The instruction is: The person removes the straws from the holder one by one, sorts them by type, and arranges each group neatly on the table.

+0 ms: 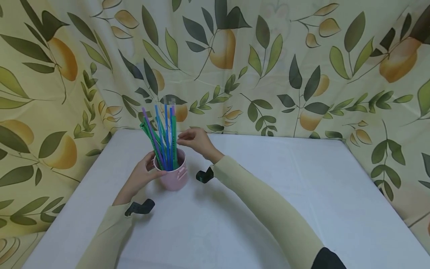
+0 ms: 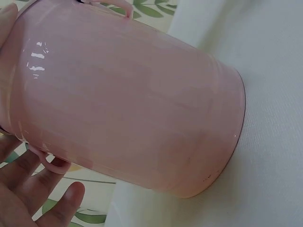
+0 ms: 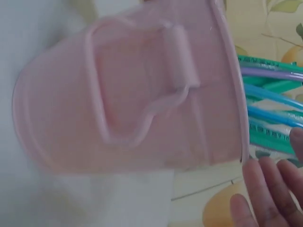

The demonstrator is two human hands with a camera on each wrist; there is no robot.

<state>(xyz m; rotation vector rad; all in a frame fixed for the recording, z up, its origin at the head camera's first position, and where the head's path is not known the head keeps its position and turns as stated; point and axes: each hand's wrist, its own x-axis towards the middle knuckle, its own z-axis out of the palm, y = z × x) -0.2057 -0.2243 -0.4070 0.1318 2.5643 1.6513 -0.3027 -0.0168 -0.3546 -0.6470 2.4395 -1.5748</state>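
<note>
A small pink bucket point(image 1: 173, 180) with folded side handles stands upright on the table. Slim green, blue and purple sticks point(image 1: 164, 138) lean out of its mouth, some green ones bearing dark print. My left hand point(image 1: 142, 175) grips the bucket at its left side, thumb over the near rim; its fingers point(image 2: 28, 168) show by one handle in the left wrist view. On the other side, my right hand point(image 1: 198, 142) is beside the sticks with nothing in its grasp. In the right wrist view its fingers point(image 3: 260, 189) are right at the rim, slightly bent.
A white cloth point(image 1: 268, 179) covers the table. Behind it and along the left hangs a curtain point(image 1: 262, 86) printed with leaves and fruit, close to the table's back edge point(image 1: 268, 137). Black camera mounts point(image 1: 139, 207) project from both wrists.
</note>
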